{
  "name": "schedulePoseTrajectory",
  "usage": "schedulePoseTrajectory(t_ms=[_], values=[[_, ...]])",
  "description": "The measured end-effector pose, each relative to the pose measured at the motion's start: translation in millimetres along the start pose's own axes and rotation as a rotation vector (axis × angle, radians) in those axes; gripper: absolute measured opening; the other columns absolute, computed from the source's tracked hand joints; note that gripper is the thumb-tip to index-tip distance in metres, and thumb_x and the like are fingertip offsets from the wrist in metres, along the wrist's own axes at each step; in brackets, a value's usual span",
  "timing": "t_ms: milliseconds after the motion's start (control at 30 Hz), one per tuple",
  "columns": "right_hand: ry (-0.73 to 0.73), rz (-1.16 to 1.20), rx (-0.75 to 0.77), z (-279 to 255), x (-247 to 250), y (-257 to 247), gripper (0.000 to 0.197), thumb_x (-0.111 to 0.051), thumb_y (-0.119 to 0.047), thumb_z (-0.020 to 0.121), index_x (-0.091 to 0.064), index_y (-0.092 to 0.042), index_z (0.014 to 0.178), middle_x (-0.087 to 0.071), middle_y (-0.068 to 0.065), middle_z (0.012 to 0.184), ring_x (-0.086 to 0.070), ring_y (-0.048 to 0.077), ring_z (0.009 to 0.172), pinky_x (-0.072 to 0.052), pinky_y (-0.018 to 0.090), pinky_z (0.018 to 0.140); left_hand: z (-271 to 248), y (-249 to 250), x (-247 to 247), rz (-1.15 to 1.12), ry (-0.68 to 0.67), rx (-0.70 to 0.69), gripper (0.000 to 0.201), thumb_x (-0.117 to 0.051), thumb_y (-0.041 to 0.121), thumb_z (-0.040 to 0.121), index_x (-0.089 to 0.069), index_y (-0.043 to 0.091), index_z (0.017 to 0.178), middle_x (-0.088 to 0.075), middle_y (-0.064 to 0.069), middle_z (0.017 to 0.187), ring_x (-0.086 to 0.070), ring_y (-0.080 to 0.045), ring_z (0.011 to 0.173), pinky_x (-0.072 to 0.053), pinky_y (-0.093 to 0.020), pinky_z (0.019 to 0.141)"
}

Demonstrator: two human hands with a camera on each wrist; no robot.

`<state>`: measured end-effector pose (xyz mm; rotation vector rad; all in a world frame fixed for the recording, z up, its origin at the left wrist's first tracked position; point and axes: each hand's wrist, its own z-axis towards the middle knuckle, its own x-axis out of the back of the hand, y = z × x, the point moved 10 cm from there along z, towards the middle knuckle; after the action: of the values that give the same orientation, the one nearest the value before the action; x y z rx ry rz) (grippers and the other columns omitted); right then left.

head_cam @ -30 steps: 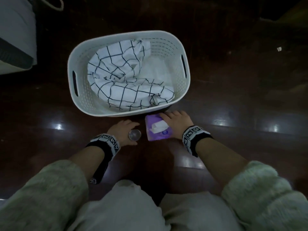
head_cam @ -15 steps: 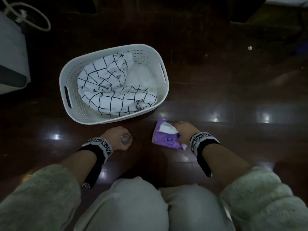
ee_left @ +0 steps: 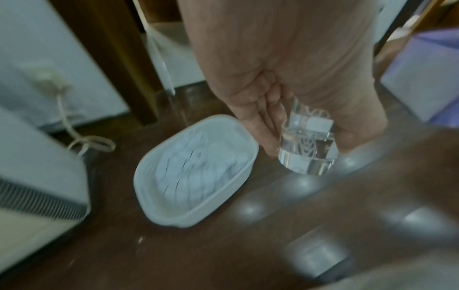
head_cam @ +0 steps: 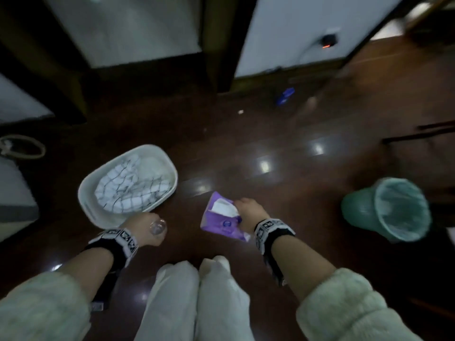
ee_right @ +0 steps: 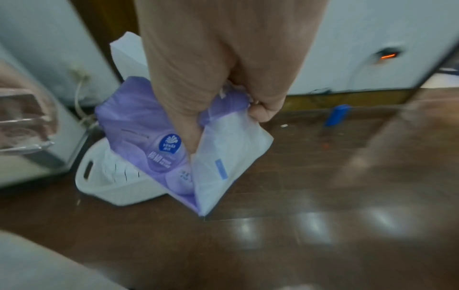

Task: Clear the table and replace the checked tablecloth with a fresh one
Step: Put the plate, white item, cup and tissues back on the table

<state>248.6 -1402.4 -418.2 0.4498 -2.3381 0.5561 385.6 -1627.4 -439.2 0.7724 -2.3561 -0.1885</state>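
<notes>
The checked tablecloth lies crumpled in a white laundry basket on the dark wooden floor. My left hand grips a clear drinking glass above the floor, just in front of the basket. My right hand holds a purple pack of tissues by its edge, to the right of the basket. In the right wrist view the pack hangs from the fingers, with the basket behind it.
A green waste bin lined with a bag stands at the right. A white appliance and a looped cord sit at the left. Dark wooden posts and white panels rise behind the basket. A small blue object lies on the floor.
The view has risen and drawn back from the basket. Both hands have lifted away from the floor with the glass and the tissue pack, and the green bin has come into sight.
</notes>
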Motion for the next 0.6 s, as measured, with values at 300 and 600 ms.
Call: schedulePoseTrajectory(t_ms=[300,600], values=[[0.116,0.216,-0.271,-248,83,42,0.043,-0.065,-0.010,0.076,-0.057,-0.012,0.118,-0.056,0.013,0.118,-0.054,0.033,0.111,-0.048,0.037,0.092,-115,234,117,0.328,-0.002,-0.233,0.025,-0.063,0.049,0.068,-0.058,0.026,0.077,-0.068,0.004,0.089,-0.065,-0.017,0.082,-0.050,-0.023,0.070],[0.352,0.471,-0.667,-437,104,134,0.031,-0.059,-0.023,0.085,-0.056,-0.012,0.113,-0.056,0.014,0.116,-0.056,0.035,0.109,-0.044,0.033,0.087,-202,436,99,0.750,-0.037,-0.539,0.042,-0.071,0.036,0.072,-0.061,0.020,0.109,-0.067,0.000,0.108,-0.063,-0.020,0.100,-0.053,-0.029,0.084]])
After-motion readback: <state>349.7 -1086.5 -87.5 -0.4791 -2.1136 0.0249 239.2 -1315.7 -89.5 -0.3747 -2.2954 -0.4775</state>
